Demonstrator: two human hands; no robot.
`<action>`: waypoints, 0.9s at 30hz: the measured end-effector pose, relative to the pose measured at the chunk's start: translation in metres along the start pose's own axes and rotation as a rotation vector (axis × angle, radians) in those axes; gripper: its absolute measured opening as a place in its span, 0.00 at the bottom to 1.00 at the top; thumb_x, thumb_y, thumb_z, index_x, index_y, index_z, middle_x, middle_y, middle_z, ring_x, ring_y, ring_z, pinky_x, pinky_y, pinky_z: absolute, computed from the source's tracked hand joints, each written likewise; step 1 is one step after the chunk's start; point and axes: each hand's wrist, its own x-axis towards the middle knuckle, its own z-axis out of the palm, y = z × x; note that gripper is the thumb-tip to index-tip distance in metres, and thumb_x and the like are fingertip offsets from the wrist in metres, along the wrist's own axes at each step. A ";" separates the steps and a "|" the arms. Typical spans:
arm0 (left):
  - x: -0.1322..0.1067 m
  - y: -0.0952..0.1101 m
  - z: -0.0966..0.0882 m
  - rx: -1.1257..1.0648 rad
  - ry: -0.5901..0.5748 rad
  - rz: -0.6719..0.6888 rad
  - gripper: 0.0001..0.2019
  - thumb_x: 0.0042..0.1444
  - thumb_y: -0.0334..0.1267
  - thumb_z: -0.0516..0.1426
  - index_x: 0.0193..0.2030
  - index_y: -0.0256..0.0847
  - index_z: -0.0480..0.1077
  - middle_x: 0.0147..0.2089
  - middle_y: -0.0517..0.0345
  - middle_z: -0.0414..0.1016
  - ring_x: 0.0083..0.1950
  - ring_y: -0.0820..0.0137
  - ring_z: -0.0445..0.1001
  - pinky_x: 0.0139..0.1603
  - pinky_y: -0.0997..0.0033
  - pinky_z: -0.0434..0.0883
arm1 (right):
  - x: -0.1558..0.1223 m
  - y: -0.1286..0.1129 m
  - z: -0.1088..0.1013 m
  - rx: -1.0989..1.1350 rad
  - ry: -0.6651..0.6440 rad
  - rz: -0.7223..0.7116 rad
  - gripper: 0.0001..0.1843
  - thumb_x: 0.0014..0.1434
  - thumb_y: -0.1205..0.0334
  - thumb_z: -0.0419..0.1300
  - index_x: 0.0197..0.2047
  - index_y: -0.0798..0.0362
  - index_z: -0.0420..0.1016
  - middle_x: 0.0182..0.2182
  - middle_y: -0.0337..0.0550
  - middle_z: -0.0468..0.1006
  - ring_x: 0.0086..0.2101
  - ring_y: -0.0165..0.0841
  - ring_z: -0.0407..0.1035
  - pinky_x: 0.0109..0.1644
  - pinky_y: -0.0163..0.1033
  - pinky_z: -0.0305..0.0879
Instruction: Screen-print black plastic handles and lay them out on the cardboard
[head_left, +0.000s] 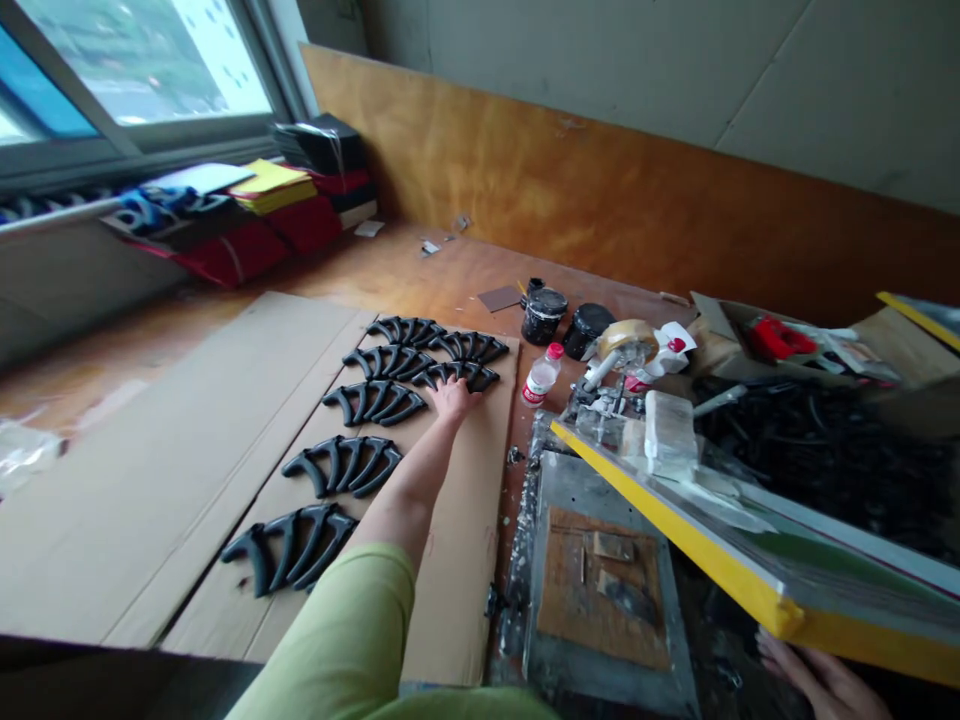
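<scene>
The single head-worn camera looks forward and down across the surface [360, 265] from 6 o'clock. Range is near: left hand [454, 400] about dial centre, right hand [821, 680] at 4 o'clock. Far field includes the window [172, 55] at 10 o'clock.

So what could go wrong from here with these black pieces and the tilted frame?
The left hand is at closely set black pieces, so it might nudge neighbours out of line. The yellow-edged frame tilts, with the right hand at its corner; a slip could pinch that hand. The bottle stands near the edge of the cardboard and might get knocked over.
</scene>
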 end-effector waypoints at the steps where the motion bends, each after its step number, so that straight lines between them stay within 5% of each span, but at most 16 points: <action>1: -0.003 0.000 0.002 -0.003 0.020 -0.003 0.27 0.56 0.50 0.58 0.60 0.43 0.71 0.69 0.41 0.63 0.68 0.41 0.57 0.66 0.34 0.49 | -0.002 -0.007 0.008 -0.040 -0.002 -0.070 0.34 0.42 0.37 0.58 0.53 0.37 0.78 0.33 0.47 0.84 0.43 0.57 0.77 0.41 0.57 0.77; 5: -0.031 0.011 0.008 -0.072 0.108 0.046 0.31 0.58 0.47 0.57 0.69 0.42 0.62 0.73 0.42 0.56 0.73 0.43 0.49 0.70 0.35 0.42 | -0.010 -0.050 0.057 -0.314 0.000 -0.420 0.19 0.54 0.44 0.55 0.45 0.37 0.80 0.34 0.46 0.84 0.43 0.50 0.78 0.42 0.50 0.75; 11: -0.117 0.025 0.003 -0.243 0.069 0.132 0.20 0.61 0.44 0.56 0.56 0.40 0.74 0.69 0.46 0.65 0.70 0.54 0.60 0.69 0.53 0.56 | -0.008 -0.090 0.113 -0.561 -0.041 -0.900 0.11 0.68 0.58 0.52 0.42 0.51 0.74 0.37 0.48 0.81 0.40 0.38 0.75 0.46 0.40 0.67; 19: -0.224 0.041 -0.029 -0.505 0.096 0.077 0.15 0.60 0.45 0.57 0.46 0.40 0.79 0.61 0.48 0.74 0.61 0.57 0.72 0.65 0.59 0.65 | -0.008 -0.088 0.114 -0.725 -0.077 -1.122 0.13 0.70 0.54 0.52 0.42 0.52 0.73 0.35 0.46 0.79 0.40 0.36 0.69 0.44 0.38 0.58; 24: -0.247 0.081 -0.069 -0.718 0.191 0.120 0.16 0.58 0.48 0.58 0.46 0.41 0.78 0.58 0.51 0.76 0.59 0.61 0.73 0.63 0.61 0.65 | -0.012 -0.090 0.111 -0.697 -0.079 -1.073 0.12 0.68 0.54 0.55 0.47 0.51 0.73 0.40 0.49 0.79 0.43 0.40 0.69 0.46 0.41 0.62; 27: -0.250 0.111 -0.104 -0.939 0.279 0.189 0.17 0.59 0.51 0.57 0.42 0.39 0.75 0.41 0.54 0.81 0.44 0.69 0.77 0.51 0.68 0.72 | -0.014 -0.096 0.116 -0.549 -0.068 -1.137 0.19 0.65 0.52 0.59 0.55 0.52 0.72 0.50 0.54 0.76 0.51 0.44 0.68 0.53 0.47 0.64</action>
